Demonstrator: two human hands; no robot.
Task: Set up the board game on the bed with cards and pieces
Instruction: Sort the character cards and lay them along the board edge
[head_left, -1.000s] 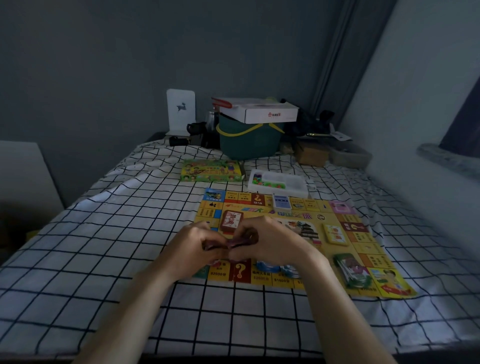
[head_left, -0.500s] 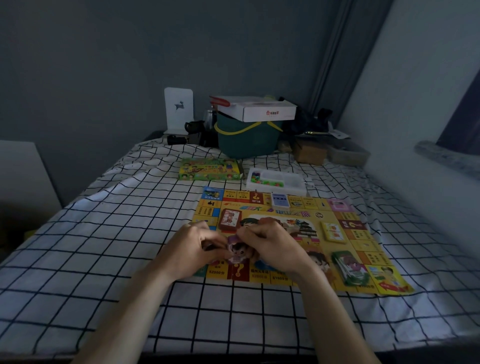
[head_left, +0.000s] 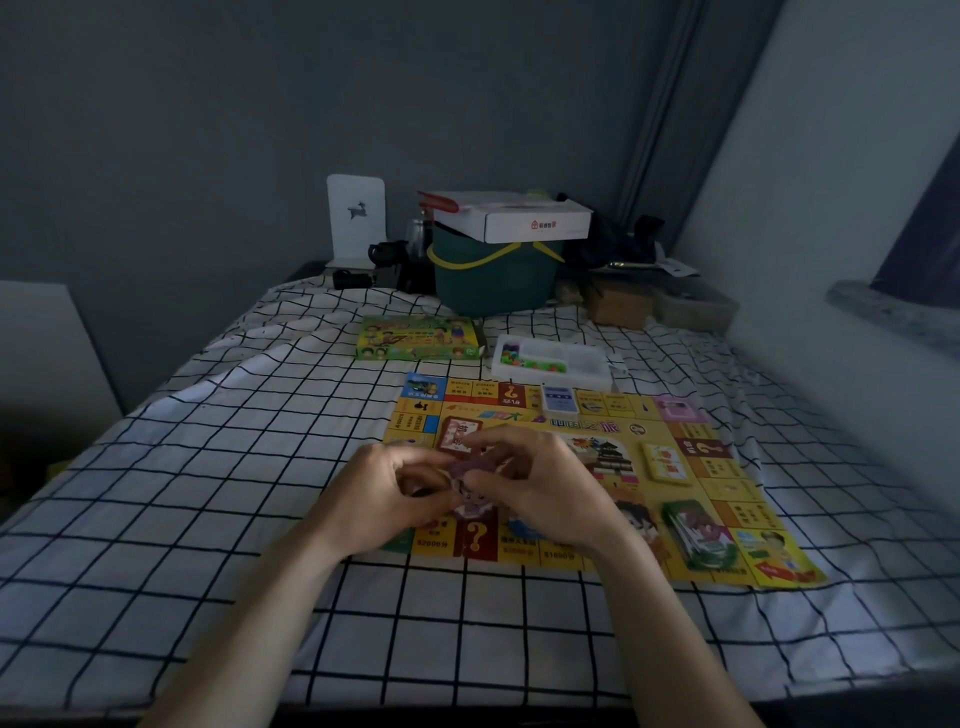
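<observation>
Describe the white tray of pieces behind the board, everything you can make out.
The white tray looks like thin moulded plastic, rectangular and shallow, split into compartments. It lies flat on the checked bedsheet just beyond the game board's far edge, right of the green game box. Small coloured pieces, green, red and blue, fill its left end and front strip; the rest looks bare. Neither hand touches it.
</observation>
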